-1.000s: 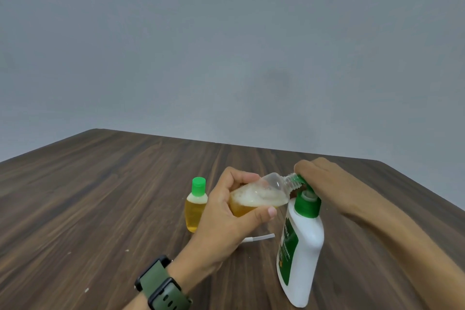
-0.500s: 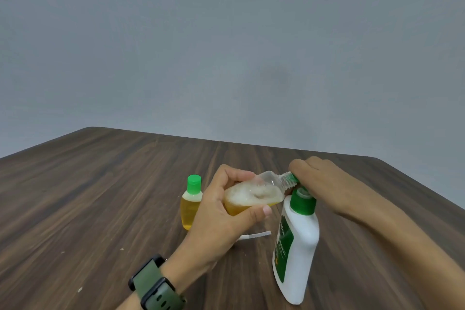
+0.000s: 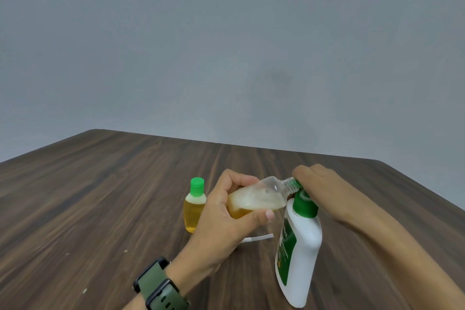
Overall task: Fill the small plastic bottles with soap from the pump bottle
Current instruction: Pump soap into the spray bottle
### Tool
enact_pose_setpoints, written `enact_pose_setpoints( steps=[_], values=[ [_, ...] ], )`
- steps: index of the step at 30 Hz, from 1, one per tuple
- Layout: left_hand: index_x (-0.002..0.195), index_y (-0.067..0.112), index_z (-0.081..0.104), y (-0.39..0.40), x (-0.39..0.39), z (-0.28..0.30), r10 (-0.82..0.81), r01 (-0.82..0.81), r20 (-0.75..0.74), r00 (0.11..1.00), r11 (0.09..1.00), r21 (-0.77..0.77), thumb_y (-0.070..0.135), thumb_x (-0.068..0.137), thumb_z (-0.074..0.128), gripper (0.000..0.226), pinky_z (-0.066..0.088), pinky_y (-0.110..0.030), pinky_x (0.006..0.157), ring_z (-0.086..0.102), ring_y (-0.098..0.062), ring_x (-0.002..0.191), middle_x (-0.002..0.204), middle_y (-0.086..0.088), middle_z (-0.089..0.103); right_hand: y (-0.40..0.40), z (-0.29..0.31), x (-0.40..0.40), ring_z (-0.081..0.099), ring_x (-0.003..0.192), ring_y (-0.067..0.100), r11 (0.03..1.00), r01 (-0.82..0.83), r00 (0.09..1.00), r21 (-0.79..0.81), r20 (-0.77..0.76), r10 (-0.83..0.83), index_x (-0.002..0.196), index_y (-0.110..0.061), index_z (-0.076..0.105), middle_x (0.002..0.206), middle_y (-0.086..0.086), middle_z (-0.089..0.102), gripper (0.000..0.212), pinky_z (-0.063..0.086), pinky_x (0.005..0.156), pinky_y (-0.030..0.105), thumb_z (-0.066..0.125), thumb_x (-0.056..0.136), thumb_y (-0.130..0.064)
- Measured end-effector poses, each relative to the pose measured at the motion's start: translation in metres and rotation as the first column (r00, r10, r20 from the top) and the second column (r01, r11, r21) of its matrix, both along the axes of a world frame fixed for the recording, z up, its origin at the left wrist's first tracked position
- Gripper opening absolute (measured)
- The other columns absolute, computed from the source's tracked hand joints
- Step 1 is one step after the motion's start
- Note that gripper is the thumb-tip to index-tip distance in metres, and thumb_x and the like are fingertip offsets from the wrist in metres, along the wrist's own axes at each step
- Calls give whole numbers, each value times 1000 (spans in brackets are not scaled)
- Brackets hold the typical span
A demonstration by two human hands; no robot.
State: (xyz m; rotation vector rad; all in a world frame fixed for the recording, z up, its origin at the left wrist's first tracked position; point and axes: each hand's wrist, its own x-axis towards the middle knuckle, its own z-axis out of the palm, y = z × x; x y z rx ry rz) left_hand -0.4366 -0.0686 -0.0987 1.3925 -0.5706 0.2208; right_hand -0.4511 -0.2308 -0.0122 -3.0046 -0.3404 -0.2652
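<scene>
My left hand (image 3: pixel 224 226) grips a small clear bottle (image 3: pixel 261 197), tilted almost on its side and holding yellow soap under white foam. Its uncapped threaded neck points right, against the nozzle of the pump bottle (image 3: pixel 302 254), a white bottle with a green label and green collar standing slightly tilted on the table. My right hand (image 3: pixel 324 184) lies over the pump head with its fingers curled round it, hiding the head. A second small bottle (image 3: pixel 194 209), filled with yellow soap and closed by a green cap, stands upright to the left of my left hand.
A short white strip (image 3: pixel 259 237) lies on the dark wooden table (image 3: pixel 100 196) under my left hand. A green watch (image 3: pixel 158 287) is on my left wrist. The table's far edge meets a plain grey wall.
Both hands keep their holds, with the small bottle's neck staying at the nozzle. Everything has drifted slightly left in view.
</scene>
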Motion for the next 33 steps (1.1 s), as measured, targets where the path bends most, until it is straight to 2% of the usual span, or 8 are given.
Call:
enact_pose_setpoints(
  steps=[3, 6, 9, 12, 15, 18, 25, 33],
  values=[
    [90, 36, 60, 1, 0, 2, 1, -1, 0, 1000, 1000, -18, 37, 49, 81, 46, 57, -30, 70, 64, -17, 90, 95, 10, 65, -1, 10, 0, 28, 65, 8, 996, 18, 1000, 93, 7, -18, 65, -24, 21, 71, -9, 24, 35, 25, 53, 16, 37, 95, -14],
    [90, 36, 61, -2, 1, 4, -8, 8, 2, 1000, 1000, -30, 38, 48, 82, 47, 57, -31, 71, 63, -20, 92, 96, 8, 65, 0, 25, -3, 31, 59, 6, 994, 35, 996, 108, -88, -26, 61, -21, 27, 68, -8, 37, 35, 26, 53, 20, 33, 95, -18],
    [90, 36, 60, -5, 0, 6, 0, 0, 13, 1000, 1000, -23, 39, 48, 82, 47, 58, -33, 72, 63, -20, 92, 99, 5, 64, -1, 29, -1, 31, 60, 11, 993, 35, 994, 115, -110, -23, 61, -17, 27, 71, -1, 37, 35, 26, 55, 26, 31, 95, -21],
    [91, 34, 60, -3, 0, 8, 13, -12, 39, 999, 1000, -14, 36, 50, 81, 46, 58, -32, 71, 64, -16, 87, 96, 8, 65, 0, 17, 2, 31, 60, 7, 989, 73, 996, 126, -51, -67, 60, -22, 27, 71, -4, 33, 36, 27, 54, 21, 35, 95, -15],
    [91, 35, 59, 0, 0, 3, 19, -19, 33, 999, 1000, 13, 35, 50, 81, 47, 57, -29, 70, 64, -15, 87, 96, 9, 65, 4, 9, -3, 29, 60, 8, 988, 71, 992, 137, -111, -56, 59, -21, 26, 71, -3, 33, 37, 24, 52, 22, 35, 95, -15],
    [92, 35, 59, 1, 0, 1, 22, -22, 13, 1000, 1000, 5, 36, 50, 81, 47, 59, -37, 74, 64, -18, 90, 96, 10, 65, 3, 10, -3, 28, 61, 7, 993, 43, 993, 114, -110, -30, 60, -23, 23, 72, -4, 31, 38, 25, 53, 20, 34, 95, -15],
    [92, 35, 60, 0, 0, 5, 13, -13, 8, 1000, 1000, -14, 38, 50, 82, 47, 58, -34, 73, 63, -19, 91, 96, 9, 65, 7, 31, -6, 37, 59, 9, 939, 125, 983, 319, -170, -73, 63, -20, 38, 66, -7, 47, 30, 28, 55, 25, 36, 92, -26],
    [91, 27, 61, -4, -2, 4, -31, 30, -20, 999, 998, -62, 30, 49, 81, 47, 57, -28, 67, 64, -13, 83, 92, 7, 66, 4, 9, -8, 30, 60, 12, 902, 132, 989, 411, -120, -89, 56, -19, 29, 69, 0, 33, 37, 23, 54, 26, 35, 92, -19]
  ],
)
